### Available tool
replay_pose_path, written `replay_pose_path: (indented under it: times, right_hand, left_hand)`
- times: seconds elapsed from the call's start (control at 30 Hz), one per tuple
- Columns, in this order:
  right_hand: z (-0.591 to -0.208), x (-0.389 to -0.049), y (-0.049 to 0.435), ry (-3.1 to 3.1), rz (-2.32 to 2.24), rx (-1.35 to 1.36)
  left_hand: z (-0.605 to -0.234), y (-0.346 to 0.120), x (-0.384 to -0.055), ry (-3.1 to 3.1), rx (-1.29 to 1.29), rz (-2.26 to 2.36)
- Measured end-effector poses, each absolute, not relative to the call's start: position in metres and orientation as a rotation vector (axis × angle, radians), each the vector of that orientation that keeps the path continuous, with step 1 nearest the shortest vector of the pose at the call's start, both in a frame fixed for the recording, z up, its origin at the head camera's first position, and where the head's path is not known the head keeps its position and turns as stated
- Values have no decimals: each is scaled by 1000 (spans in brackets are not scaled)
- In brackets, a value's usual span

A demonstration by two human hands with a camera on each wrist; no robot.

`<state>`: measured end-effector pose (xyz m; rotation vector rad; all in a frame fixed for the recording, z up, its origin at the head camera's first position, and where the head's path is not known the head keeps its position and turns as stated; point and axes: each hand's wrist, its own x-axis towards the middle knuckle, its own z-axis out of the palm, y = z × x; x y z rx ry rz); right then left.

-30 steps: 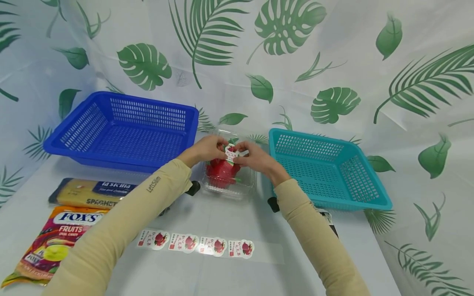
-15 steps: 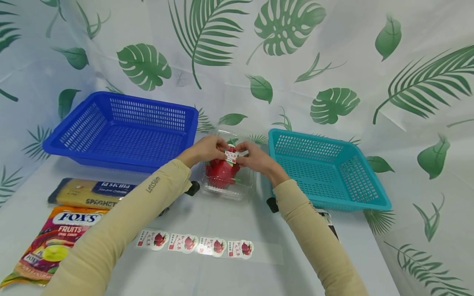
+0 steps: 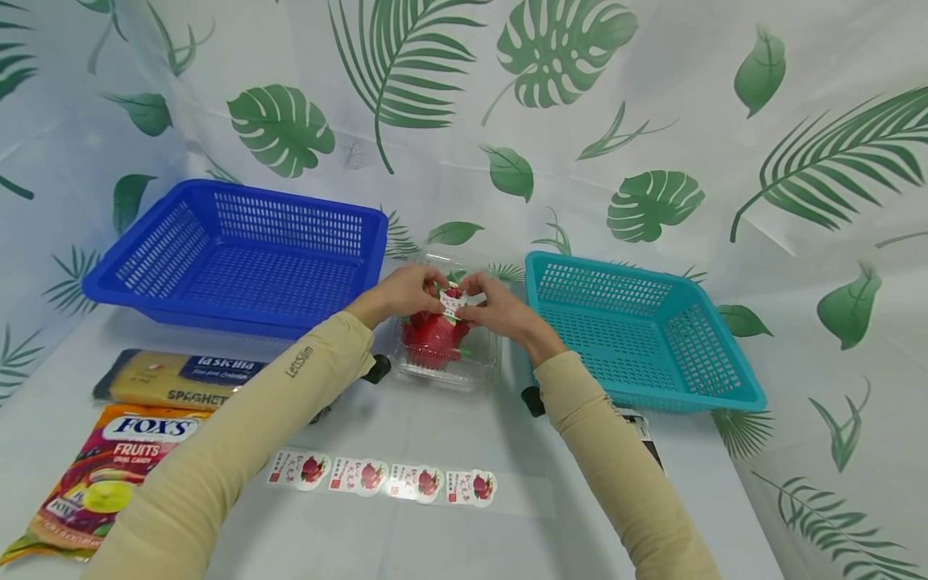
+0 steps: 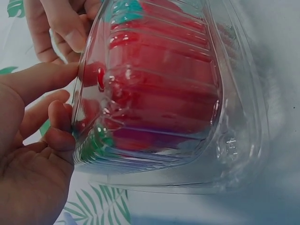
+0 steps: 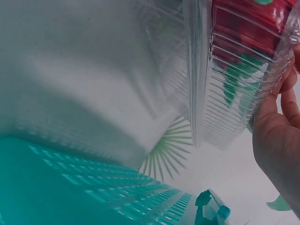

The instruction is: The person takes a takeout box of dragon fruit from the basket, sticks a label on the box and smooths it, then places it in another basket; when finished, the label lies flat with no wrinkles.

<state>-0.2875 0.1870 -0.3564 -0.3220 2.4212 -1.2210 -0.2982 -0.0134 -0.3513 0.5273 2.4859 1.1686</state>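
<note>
A clear plastic clamshell box (image 3: 478, 366) stands at the table's back, between two baskets, with a red dragon fruit (image 3: 433, 337) inside. Over its lid my left hand (image 3: 412, 292) and right hand (image 3: 502, 308) pinch opposite sides of a small white sticker (image 3: 451, 301) printed with a red fruit. In the left wrist view, fingers of the left hand (image 4: 35, 164) lie along the top of the box (image 4: 164, 84); the sticker is hidden there. The right wrist view shows the right hand (image 5: 279, 136) close against the ribbed box wall (image 5: 229, 98).
A blue basket (image 3: 217, 316) stands left and a teal basket (image 3: 652, 399) right. A spaghetti packet (image 3: 174, 379) and a candy bag (image 3: 109, 483) lie at left. Several matching stickers sit on a clear strip (image 3: 525, 495) in front. A dark-and-white object (image 3: 644, 431) shows partly beside the right sleeve.
The sticker between my fingers tilted so its lettering faced the camera half a second ago, then tilted back so the printed fruit shows again. Hands and box stay in place.
</note>
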Motion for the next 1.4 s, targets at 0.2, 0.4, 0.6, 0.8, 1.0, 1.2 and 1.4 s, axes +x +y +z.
replay_pose_path:
  times: [0.2,0.4,0.6,0.8,1.0,1.2,1.4]
  right_hand:
    - [-357,-287,187,2421,-1222,-318]
    - [-357,-288,186,2432,-1210,-294]
    - [-357,-288,186,2451,-1218,-256]
    - [-358,-286,184,2494,-1235,-209]
    - [-361,-286,181,2509,-1252,-170]
    - [-358,-284,181,2568,-1162,-214]
    - [-358,-284,182,2579,-1163,-260]
  left_hand:
    - [-351,-13,-297,2486,531,1155]
    - [-352,-12,-297,2525,542,1134]
    - [-353,-9,-298,2569,577,1098]
    - [-354,-6,-299,2611,583,1078]
    - [-352,-5,-297,2636,568,1041]
    - [-351,-4,-296,2646,621,995]
    - [-352,-3,-296,2638,625,1012]
